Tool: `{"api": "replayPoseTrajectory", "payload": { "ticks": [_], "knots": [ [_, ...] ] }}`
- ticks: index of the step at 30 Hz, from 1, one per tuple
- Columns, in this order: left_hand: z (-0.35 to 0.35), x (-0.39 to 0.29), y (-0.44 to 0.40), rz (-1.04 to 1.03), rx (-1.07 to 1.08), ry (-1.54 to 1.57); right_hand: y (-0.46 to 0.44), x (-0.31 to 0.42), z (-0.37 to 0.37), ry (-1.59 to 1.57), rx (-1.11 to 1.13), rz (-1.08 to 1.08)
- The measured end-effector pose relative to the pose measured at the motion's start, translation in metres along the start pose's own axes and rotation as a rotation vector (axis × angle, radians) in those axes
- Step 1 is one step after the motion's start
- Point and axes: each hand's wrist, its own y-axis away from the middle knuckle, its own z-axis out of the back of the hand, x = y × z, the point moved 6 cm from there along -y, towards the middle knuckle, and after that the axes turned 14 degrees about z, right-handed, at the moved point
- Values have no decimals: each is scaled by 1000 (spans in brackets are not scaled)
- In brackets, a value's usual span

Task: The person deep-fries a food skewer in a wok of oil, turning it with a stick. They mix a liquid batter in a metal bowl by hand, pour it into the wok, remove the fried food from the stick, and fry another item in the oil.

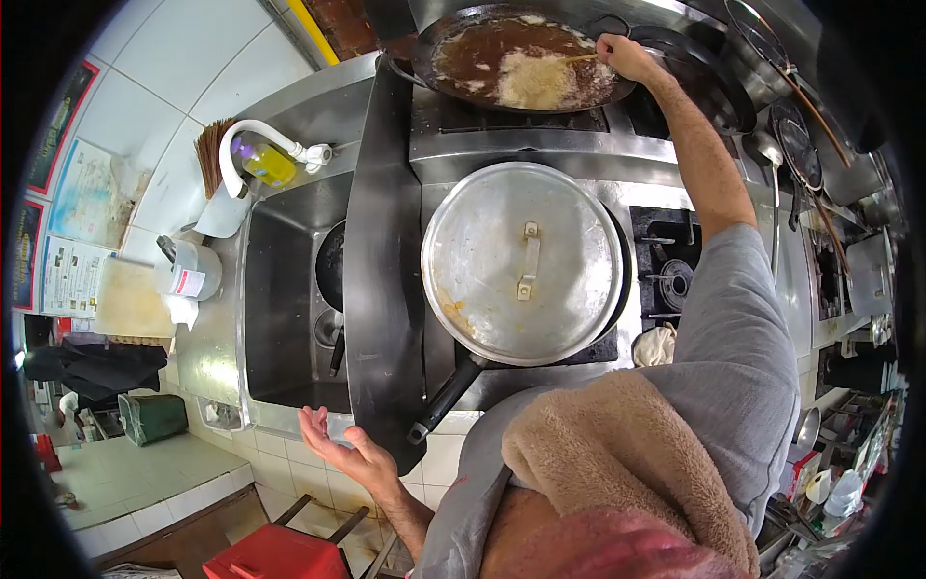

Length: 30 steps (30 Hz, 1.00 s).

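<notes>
At the back, a large wok [463, 87] holds brown bubbling oil with a pale yellow mass of frying food [533, 81] in it. My right hand [625, 58] is closed around thin wooden chopsticks [582, 58], whose far end reaches the food. Whether it is one stick or a pair is hard to make out. Low on the left, my left hand [352, 452] is empty with fingers apart, palm partly up, near the front edge of the sink counter. Between them, a big round metal lid [492, 251] covers a pan with a black handle [449, 398].
To the left is a steel sink [289, 289] with a dark pan [331, 265], a white tap [253, 130] and a yellow soap bottle [268, 166]. A bare burner [673, 284] and a crumpled cloth [655, 344] lie right of the lid. Strainers [796, 145] stand at far right.
</notes>
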Motion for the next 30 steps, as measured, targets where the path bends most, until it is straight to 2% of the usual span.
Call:
{"api": "replayPoseTrajectory", "payload": {
  "ticks": [2,4,11,19,21,23,24,25,27,28,30],
  "knots": [
    [1,0,0,3,-2,-6,8,11,-3,57,50,-6],
    [0,0,0,7,4,-5,13,17,-7,242,79,-10],
    [0,-4,-2,-22,18,9,9,78,-13,308,156,3],
    [0,-4,-2,-34,4,17,-31,106,-44,104,-25,144],
    [0,-3,-2,-32,5,15,-42,109,-42,59,-46,97],
    [1,-3,-2,-32,7,11,-52,121,-32,39,-119,300],
    [1,-3,-2,-31,5,8,-57,113,-30,-202,-209,125],
    [0,-3,-2,-31,4,5,-61,115,-30,-203,-211,125],
    [0,-3,-2,-31,2,6,-66,101,-38,-658,-189,-154],
    [0,-3,-2,-28,1,7,-83,76,-58,-826,-117,-163],
    [0,-4,-2,-26,-4,-7,-100,56,-73,-878,-177,-122]
  ]
}}
